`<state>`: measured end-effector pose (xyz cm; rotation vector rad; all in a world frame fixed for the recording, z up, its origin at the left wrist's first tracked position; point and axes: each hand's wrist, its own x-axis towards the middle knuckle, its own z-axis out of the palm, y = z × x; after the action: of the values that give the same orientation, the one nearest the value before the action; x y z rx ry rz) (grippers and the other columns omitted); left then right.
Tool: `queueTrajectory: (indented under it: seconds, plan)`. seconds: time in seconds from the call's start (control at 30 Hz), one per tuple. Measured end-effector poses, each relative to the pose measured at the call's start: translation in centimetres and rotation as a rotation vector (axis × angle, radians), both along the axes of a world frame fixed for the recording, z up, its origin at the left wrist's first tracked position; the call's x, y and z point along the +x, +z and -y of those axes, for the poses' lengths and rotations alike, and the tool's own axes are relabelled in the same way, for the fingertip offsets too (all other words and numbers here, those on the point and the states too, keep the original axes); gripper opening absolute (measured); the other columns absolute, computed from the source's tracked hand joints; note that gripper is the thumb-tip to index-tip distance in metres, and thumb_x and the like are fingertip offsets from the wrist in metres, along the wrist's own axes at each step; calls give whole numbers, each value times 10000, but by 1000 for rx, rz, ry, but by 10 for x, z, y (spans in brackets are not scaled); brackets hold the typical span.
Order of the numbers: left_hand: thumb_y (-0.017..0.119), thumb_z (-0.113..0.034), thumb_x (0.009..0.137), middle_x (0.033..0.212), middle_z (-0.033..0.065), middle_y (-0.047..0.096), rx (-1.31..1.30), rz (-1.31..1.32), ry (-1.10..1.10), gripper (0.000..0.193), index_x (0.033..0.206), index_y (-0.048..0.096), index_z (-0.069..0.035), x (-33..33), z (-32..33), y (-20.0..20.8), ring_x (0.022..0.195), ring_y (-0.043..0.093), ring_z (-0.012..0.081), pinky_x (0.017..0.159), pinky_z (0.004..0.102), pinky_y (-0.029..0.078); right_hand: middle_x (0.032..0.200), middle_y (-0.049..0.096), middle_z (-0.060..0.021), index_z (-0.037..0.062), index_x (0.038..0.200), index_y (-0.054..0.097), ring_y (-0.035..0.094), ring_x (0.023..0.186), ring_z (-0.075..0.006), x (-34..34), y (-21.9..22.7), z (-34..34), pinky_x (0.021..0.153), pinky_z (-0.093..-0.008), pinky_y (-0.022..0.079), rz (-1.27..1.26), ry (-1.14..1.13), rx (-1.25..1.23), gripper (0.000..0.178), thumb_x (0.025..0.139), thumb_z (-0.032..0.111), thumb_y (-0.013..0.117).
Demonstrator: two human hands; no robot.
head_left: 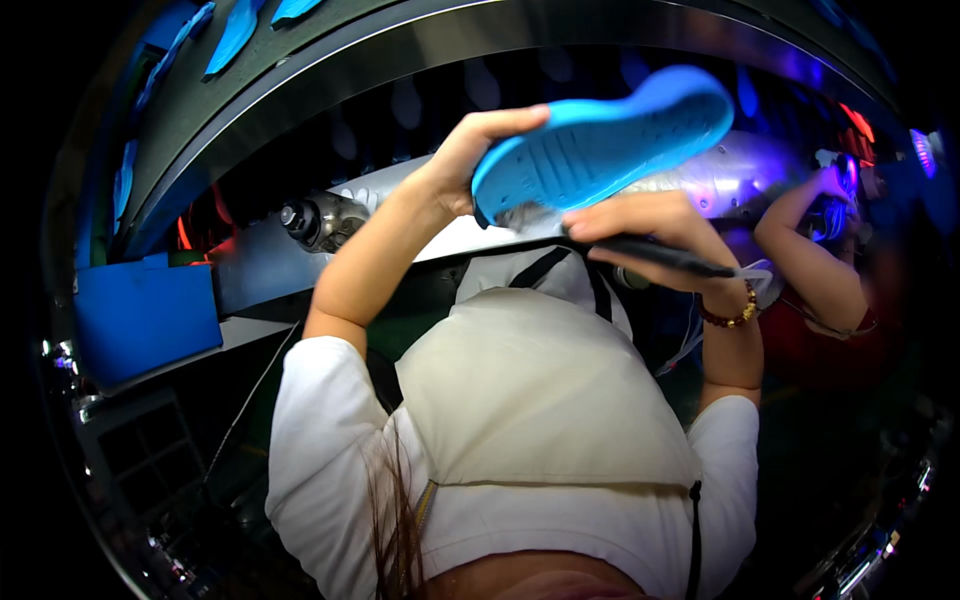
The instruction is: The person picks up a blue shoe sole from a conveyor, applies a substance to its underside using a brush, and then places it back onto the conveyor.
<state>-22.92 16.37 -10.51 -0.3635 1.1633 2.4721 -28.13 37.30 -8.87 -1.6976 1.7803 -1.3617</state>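
A bright blue shoe sole (pixel 600 140) is raised in front of me, tilted, its rimmed, ridged side showing. My left hand (pixel 465 150) is closed on its left end, with the thumb along the upper edge. In my right hand (pixel 650 225) is a brush (pixel 665 254) with a black handle. Its pale, blurred bristle end lies against the lower left edge of the sole. My right fingertips are close under the sole's lower rim.
A conveyor (pixel 210 125) with blue soles (pixel 235 38) curves across the top. Beneath it runs a metal ledge (pixel 260 265) with a dark round fitting (pixel 318 222). A blue box (pixel 145 318) stands left. At right, a co-worker's arm (pixel 815 250) reaches toward a purple-lit spot.
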Motion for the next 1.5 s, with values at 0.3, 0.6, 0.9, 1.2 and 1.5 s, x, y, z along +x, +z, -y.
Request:
queueTrajectory:
  seconds: [0.3,0.6,0.9,1.2,1.5]
  plan:
    - [570,-481,725,1013,281,504,-541,108,-336,703,1151,442,63,11,-4,23,864,579,295,663,396,503,912,630,-120,24,891,615,614,866,-236,-6,-3,-14,754,-306,494,14,153,194,178,713,21,626]
    - [553,-512,725,1068,237,513,-581,139,-312,699,1185,452,4,23,-4,27,881,582,259,692,316,492,905,626,-98,53,921,601,604,777,-246,-32,-10,-39,697,-296,483,-77,143,217,209,713,51,621]
    - [479,-363,798,1145,224,463,176,100,-77,564,1254,359,-53,21,-8,-26,986,514,348,734,524,472,760,627,-78,-16,948,619,552,537,-74,-1,-17,-17,499,-183,449,486,-188,174,195,766,31,568]
    - [496,-375,802,1144,223,464,325,96,-54,573,1249,356,-45,17,-14,-45,952,545,348,748,540,467,713,624,-49,15,925,630,490,449,-47,-36,-88,-19,409,-170,388,119,-925,-208,165,783,63,562]
    - [343,-387,852,1142,234,482,90,-400,180,582,1243,329,44,1,30,6,991,519,373,825,508,436,985,589,-210,-65,956,562,444,427,-43,8,-60,-54,405,-157,381,985,-453,-518,211,827,71,466]
